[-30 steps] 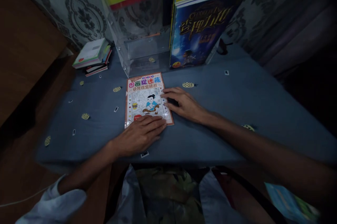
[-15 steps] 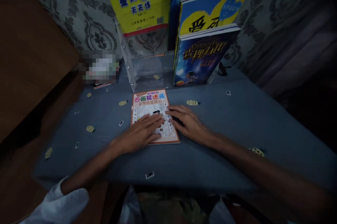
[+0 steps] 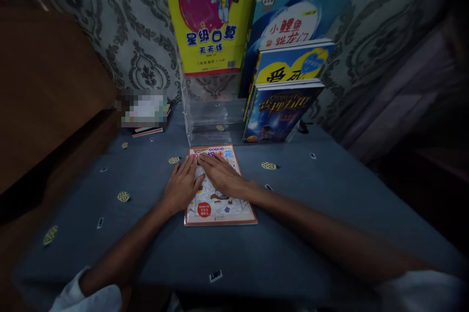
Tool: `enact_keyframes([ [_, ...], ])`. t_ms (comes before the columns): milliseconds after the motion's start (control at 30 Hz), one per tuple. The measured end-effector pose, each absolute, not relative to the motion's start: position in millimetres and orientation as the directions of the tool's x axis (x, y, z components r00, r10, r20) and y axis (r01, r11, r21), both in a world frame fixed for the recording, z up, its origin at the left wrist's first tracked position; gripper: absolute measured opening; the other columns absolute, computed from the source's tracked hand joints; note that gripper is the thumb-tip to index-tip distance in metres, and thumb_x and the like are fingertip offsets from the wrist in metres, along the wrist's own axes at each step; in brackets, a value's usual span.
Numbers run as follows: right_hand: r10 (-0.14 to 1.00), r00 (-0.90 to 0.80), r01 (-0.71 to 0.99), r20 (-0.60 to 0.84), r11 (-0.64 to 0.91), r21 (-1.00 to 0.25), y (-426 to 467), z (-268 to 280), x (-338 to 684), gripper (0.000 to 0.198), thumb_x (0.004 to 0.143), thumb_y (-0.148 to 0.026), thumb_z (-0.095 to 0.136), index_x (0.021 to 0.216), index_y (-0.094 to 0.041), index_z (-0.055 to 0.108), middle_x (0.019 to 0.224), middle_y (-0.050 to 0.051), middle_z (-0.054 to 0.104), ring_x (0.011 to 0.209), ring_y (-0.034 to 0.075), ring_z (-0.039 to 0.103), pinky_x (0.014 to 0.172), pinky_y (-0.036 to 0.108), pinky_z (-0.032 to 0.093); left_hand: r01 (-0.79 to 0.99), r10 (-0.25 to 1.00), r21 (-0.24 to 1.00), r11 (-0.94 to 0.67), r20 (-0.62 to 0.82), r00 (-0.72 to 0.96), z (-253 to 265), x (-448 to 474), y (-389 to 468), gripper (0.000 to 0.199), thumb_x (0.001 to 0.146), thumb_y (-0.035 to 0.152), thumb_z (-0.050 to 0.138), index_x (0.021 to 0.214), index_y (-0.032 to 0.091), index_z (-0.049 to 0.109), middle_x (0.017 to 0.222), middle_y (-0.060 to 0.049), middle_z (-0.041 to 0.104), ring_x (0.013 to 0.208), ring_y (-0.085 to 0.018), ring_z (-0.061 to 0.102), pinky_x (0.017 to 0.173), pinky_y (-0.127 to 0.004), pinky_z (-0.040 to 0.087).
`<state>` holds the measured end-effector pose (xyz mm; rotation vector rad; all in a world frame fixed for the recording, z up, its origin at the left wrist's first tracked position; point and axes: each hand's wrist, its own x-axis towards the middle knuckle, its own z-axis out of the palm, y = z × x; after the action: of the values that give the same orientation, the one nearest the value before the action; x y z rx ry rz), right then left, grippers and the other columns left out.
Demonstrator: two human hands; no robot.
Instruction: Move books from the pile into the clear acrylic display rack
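A thin children's book (image 3: 234, 207) with a white drawing cover and orange-brown border lies flat on the table, its cover facing up. My left hand (image 3: 182, 186) rests on the book's left edge, fingers stretched toward the top left of the cover. Flat across the upper part of the cover lies my right hand (image 3: 222, 175), its fingers extended and its tips close to those of my left hand. Part of the coloured title is hidden under the fingers.
Behind the book stands a clear acrylic rack (image 3: 205, 134) holding a yellow workbook (image 3: 210, 53) and several books, with a dark blue one (image 3: 282, 112) in front. A blurred stack (image 3: 146, 114) sits at the left back. A patterned blue-grey cloth (image 3: 311, 195) covers the table.
My right hand has moved left from the book's right edge onto the upper cover. My left hand has shifted toward the upper left edge. The view has tilted up.
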<state>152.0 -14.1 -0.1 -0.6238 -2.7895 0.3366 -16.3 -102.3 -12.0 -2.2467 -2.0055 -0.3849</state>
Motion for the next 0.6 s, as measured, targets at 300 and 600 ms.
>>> enact_keyframes([
  [300,0.665,-0.690,0.633,0.286,0.746,-0.208,12.1,-2.4,163.4,0.043,0.101,-0.020,0.037,0.138,-0.010,0.055,0.147,0.019,0.054,0.141,0.026,0.047,0.119,0.048,0.033,0.977,0.953,0.146,-0.157,0.283,0.111,-11.2,-17.2,-102.2,0.056,0.103,0.040,0.037,0.149,0.009,0.041,0.154,-0.022,0.044,0.147,-0.030,0.037,0.117,-0.054,0.034],
  [600,0.754,-0.593,0.724,0.282,0.653,-0.224,-18.6,-8.0,198.3,0.047,0.100,-0.026,0.036,0.137,-0.003,0.054,0.147,0.024,0.052,0.141,0.033,0.045,0.115,0.053,0.038,0.987,0.957,0.143,-0.069,0.290,0.025,-15.1,-11.6,-105.1,0.058,0.101,0.042,0.041,0.145,0.005,0.044,0.153,-0.028,0.041,0.146,-0.036,0.037,0.116,-0.055,0.032],
])
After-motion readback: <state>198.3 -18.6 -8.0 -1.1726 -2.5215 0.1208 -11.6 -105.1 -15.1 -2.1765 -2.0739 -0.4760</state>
